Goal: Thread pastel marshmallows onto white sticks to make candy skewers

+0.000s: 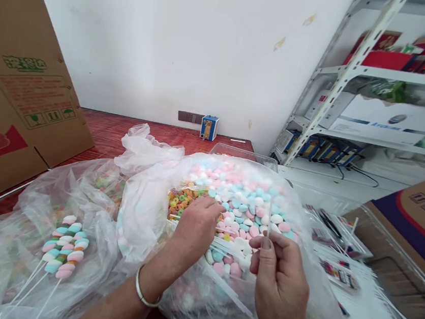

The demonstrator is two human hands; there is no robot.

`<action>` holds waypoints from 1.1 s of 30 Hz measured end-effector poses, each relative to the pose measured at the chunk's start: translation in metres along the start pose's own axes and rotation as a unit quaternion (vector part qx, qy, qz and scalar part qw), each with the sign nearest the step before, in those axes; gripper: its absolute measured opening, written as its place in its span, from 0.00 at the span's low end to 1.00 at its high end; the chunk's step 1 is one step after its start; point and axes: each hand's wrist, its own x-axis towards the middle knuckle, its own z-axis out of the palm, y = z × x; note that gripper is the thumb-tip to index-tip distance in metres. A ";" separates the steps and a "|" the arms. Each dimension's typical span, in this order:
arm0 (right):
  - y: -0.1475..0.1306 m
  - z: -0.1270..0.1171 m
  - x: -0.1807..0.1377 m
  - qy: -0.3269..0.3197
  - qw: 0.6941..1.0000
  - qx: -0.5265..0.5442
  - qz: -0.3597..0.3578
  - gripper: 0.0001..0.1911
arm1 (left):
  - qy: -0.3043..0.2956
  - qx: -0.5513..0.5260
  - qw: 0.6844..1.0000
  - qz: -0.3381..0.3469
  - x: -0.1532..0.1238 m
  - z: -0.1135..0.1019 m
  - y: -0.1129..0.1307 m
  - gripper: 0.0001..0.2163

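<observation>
My right hand (279, 277) pinches a thin white stick (270, 212) upright between thumb and fingers; no candy shows on its visible part. My left hand (199, 224), a bangle on its wrist, reaches over the large plastic bag. Its fingers are bent together at the candies, and their tips are partly hidden, so what they hold cannot be made out. Pink, blue and white marshmallows (253, 231) fill the bag (145, 213). Ring-shaped gummies (180, 200) in orange, green and yellow lie by the left hand. Several white sticks (225, 248) rest across the marshmallows.
Several finished candy skewers (66, 245) lie on plastic at the left. A cardboard box (24, 92) stands behind them, another box (416, 218) at the right. Past the bag are a clear plastic tray (244, 154) and a small blue box (209, 128). White shelving (331, 91) stands back right.
</observation>
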 end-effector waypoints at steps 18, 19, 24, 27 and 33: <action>0.010 0.033 0.070 -0.121 0.934 -0.316 -0.118 0.14 | -0.064 -0.009 0.998 0.000 -0.007 0.007 0.003 0.04; 0.011 0.036 0.072 -0.117 0.933 -0.318 -0.120 0.14 | -0.043 -0.055 0.997 -0.017 -0.007 0.006 0.003 0.04; 0.011 0.035 0.065 -0.105 0.950 -0.266 -0.126 0.07 | -0.043 -0.381 0.903 -0.194 -0.010 0.005 0.004 0.07; 0.009 0.025 0.054 -0.121 0.961 -0.212 -0.127 0.03 | -0.072 -0.513 0.824 -0.229 -0.010 0.005 0.004 0.09; 0.008 0.013 0.045 -0.213 0.975 -0.029 -0.058 0.05 | -0.101 -0.519 0.821 -0.216 -0.010 0.001 0.007 0.10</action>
